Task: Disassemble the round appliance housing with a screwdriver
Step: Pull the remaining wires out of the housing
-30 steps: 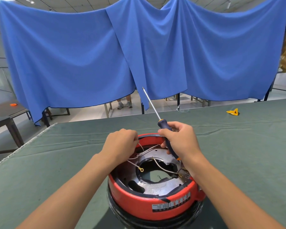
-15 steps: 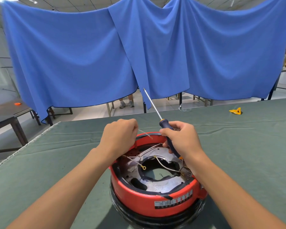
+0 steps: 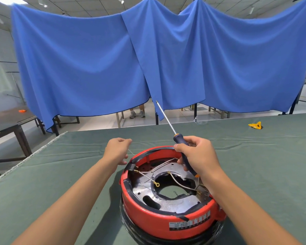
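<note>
- A green-covered table point(image 3: 254, 165) carries a red round housing point(image 3: 159, 221) close to its near edge, open side up, with a metal plate point(image 3: 168, 202) and loose white wires point(image 3: 177, 181) showing inside.
- The right hand point(image 3: 198, 156) hovers over the housing's far rim, fingers curled round a screwdriver point(image 3: 179, 141) whose tip points up and away; a jolt could jab or drop it.
- The left hand point(image 3: 117, 150), left of the housing, pinches a thin wire point(image 3: 131, 152); a hard pull might snap it.
</note>
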{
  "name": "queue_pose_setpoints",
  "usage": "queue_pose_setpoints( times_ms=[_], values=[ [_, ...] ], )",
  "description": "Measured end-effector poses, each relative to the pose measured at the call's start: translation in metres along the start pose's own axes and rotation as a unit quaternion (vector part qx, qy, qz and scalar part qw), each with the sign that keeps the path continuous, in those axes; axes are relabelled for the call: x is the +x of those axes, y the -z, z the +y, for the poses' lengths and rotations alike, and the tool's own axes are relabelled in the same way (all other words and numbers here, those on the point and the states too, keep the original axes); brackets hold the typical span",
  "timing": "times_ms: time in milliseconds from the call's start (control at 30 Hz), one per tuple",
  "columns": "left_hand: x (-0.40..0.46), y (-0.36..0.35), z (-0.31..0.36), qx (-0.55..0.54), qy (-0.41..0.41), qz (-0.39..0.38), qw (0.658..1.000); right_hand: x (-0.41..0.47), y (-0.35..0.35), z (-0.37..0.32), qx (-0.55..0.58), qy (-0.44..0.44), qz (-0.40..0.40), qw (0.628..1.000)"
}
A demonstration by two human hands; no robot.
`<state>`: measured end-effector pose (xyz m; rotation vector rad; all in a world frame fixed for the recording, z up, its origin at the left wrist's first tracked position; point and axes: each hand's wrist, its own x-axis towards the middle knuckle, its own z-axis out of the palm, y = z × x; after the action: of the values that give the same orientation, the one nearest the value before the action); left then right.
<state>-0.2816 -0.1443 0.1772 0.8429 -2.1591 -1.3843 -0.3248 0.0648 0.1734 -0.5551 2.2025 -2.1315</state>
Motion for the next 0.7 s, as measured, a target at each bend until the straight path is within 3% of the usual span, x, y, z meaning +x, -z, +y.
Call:
queue_pose_setpoints(
  times_ms=[267, 433, 567, 700],
  values=[
    [-0.041, 0.023, -0.009, 0.191, -0.085, -0.048, 0.977, 0.0, 0.0, 0.001, -0.019, 0.008, 0.005, 1.0],
    [-0.073, 0.028, -0.006, 0.236, -0.022, -0.163, 0.958, -0.003, 0.001, -0.003, -0.047, 0.028, -0.018, 0.998],
    [-0.07, 0.025, -0.005, 0.27, -0.061, -0.186, 0.943, -0.006, 0.002, -0.009, -0.079, 0.046, -0.041, 0.995],
    [-0.041, 0.027, -0.002, 0.289, -0.15, -0.244, 0.914, -0.005, 0.009, -0.02, -0.072, 0.05, -0.052, 0.995]
  ],
)
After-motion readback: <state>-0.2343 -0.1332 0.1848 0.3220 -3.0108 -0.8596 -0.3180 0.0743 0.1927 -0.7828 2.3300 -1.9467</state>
